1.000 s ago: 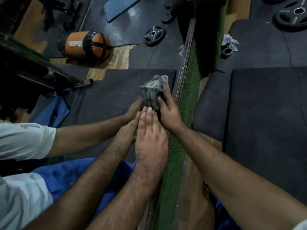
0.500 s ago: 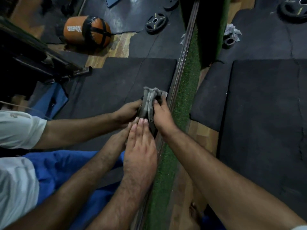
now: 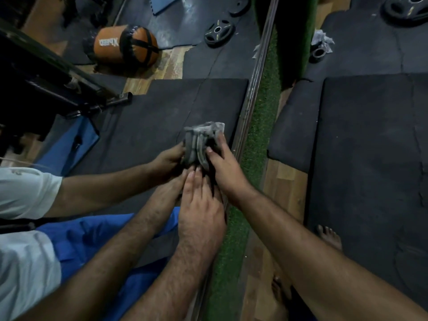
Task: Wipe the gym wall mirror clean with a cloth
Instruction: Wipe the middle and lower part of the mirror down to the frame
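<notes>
Wall mirror point(image 3: 143, 126), occupying the left half of the view, its metal frame edge point(image 3: 251, 93) running from 12 o'clock down toward 6 o'clock; the glass reflects black floor mats, both arms and a white sleeve. Black floor mat point(image 3: 370, 158), at 3 o'clock, lying on wooden flooring to the right of the mirror. Strip of green turf point(image 3: 261, 140), laid along the foot of the mirror just beside the frame edge.

Orange and black bag point(image 3: 125, 46), seen in reflection at 10 o'clock. Weight plate point(image 3: 407, 8), at 1 o'clock on the real floor; a second plate point(image 3: 218, 33) appears in reflection near 12 o'clock. Bare foot point(image 3: 328, 236), at 4 o'clock, resting at the mat's edge.

Left hand point(image 3: 200, 214), just below centre, flat against the glass with fingers straight and together, holding nothing, fingertips just beside the cloth. Right hand point(image 3: 225, 167), at centre, fingers curled round the grey cloth point(image 3: 203, 141) and pressing it to the mirror close to the frame edge. The cloth is bunched and folded, touching the glass, with its reflection joined to it on the left.
</notes>
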The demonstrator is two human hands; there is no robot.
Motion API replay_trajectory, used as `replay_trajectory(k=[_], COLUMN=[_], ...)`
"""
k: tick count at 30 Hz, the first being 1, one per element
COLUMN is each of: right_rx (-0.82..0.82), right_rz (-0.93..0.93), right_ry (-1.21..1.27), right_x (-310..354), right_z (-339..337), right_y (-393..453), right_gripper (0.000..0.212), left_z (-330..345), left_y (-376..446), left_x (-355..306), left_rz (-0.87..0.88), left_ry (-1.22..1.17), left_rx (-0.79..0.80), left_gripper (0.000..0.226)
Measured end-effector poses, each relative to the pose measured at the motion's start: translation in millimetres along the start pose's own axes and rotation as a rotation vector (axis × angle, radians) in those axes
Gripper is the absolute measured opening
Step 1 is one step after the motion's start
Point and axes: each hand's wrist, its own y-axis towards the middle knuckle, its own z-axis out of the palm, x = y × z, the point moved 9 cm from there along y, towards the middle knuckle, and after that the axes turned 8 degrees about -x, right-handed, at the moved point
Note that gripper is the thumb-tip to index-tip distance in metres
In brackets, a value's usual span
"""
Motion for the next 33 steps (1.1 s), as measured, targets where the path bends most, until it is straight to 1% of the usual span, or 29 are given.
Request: replay_trajectory(k=[2, 3, 5, 6, 7, 8, 9, 11, 12, 14, 16, 18, 19, 20, 22, 24, 25, 26, 27, 29, 30, 31, 33], right_rx=[-0.009, -0.049, -0.129, -0.143, -0.146, -0.135, -0.118, -0.083, -0.059, -0.086, -0.136, -0.152, -0.137, -0.111, -0.054, -0.038, -0.056, -0.094, -0.131, -0.174, -0.174, -0.158, -0.105], right_rz=[-0.049, -0.017, 0.169, 0.230, 0.247, 0.222, 0.172, 0.029, -0.032, -0.078, 0.055, 0.179, 0.173, 0.130, -0.007, -0.090, -0.079, -0.026, 0.046, 0.185, 0.193, 0.158, -0.004], right_ry=[-0.106, -0.150, -0.121, -0.087, -0.062, -0.057, -0.056, -0.005, -0.016, -0.093, -0.083, -0.082, -0.074, -0.054, -0.048, -0.075, -0.093, -0.091, -0.062, -0.049, -0.051, -0.053, -0.070], right_x=[-16.2, -34.2, -83.8, -91.6, -92.8, -77.7, -63.1, -37.0, -34.8, -51.2, -81.0, -93.2, -88.6, -81.3, -62.3, -67.0, -76.4, -94.6, -108.8, -121.5, -117.2, -106.9, -77.6], right_z=[-0.1, -4.7, -15.4, -14.5, -10.7, -2.2, 7.3, 23.0, 28.0, 23.5, 9.5, 5.0, 9.0, 14.7, 27.6, 31.8, 28.8, 22.4, 16.6, 15.0, 18.5, 24.1, 40.0], right_y=[-15.5, -15.9, -6.2, -7.0, -8.7, -16.9, -25.5, -47.0, -57.1, -67.3, -67.4, -71.6, -73.8, -76.8, -93.8, -109.0, -113.2, -110.3, -107.2, -106.2, -106.8, -111.2, -131.2], right_gripper=[0.069, 0.071, 0.075, 0.070, 0.060, 0.054, 0.054, 0.063, 0.067, 0.073, 0.073, 0.061, 0.057, 0.057, 0.064, 0.073, 0.071, 0.066, 0.062, 0.062, 0.063, 0.061, 0.067], left_z=[3.7, 5.9, 12.7, 17.9, 22.4, 26.6, 31.8, 43.0, 46.7, 47.5, 48.0, 54.0, 57.5, 61.0, 67.4, 71.9, 73.5, 75.5, 76.9, 79.6, 80.0, 79.4, 80.9], left_y=[-9.7, -15.5, -31.7, -41.4, -50.8, -60.0, -69.3, -85.7, -92.7, -102.9, -112.2, -122.3, -127.3, -132.4, -142.2, -150.0, -153.5, -156.8, -159.9, -166.3, -168.8, -171.7, -177.3], left_x=[2.0, 2.4, -0.9, -2.5, -2.9, -2.7, -2.7, -1.7, -0.4, 1.9, 2.6, 0.9, -0.4, -1.7, -3.6, -2.8, -2.0, -0.6, 0.4, 0.2, -0.9, -2.3, -2.9], left_rz=[-0.006, -0.014, -0.010, -0.008, -0.009, -0.010, -0.003, 0.016, 0.021, 0.021, 0.009, 0.012, 0.019, 0.025, 0.039, 0.037, 0.028, 0.015, 0.008, 0.014, 0.029, 0.052, 0.083], left_ry=[-0.017, -0.023, -0.031, -0.036, -0.036, -0.039, -0.039, -0.017, -0.006, -0.005, 0.003, 0.041, 0.059, 0.068, 0.072, 0.094, 0.107, 0.121, 0.136, 0.150, 0.153, 0.156, 0.185], left_rx=[-0.016, -0.026, -0.033, -0.028, -0.024, -0.022, -0.014, 0.019, 0.026, -0.007, -0.043, -0.042, -0.031, -0.015, 0.017, 0.034, 0.033, 0.027, 0.019, 0.021, 0.033, 0.048, 0.080], left_gripper=[0.065, 0.065, 0.066, 0.067, 0.066, 0.066, 0.066, 0.066, 0.066, 0.064, 0.065, 0.067, 0.068, 0.067, 0.067, 0.069, 0.072, 0.076, 0.079, 0.077, 0.073, 0.070, 0.067])
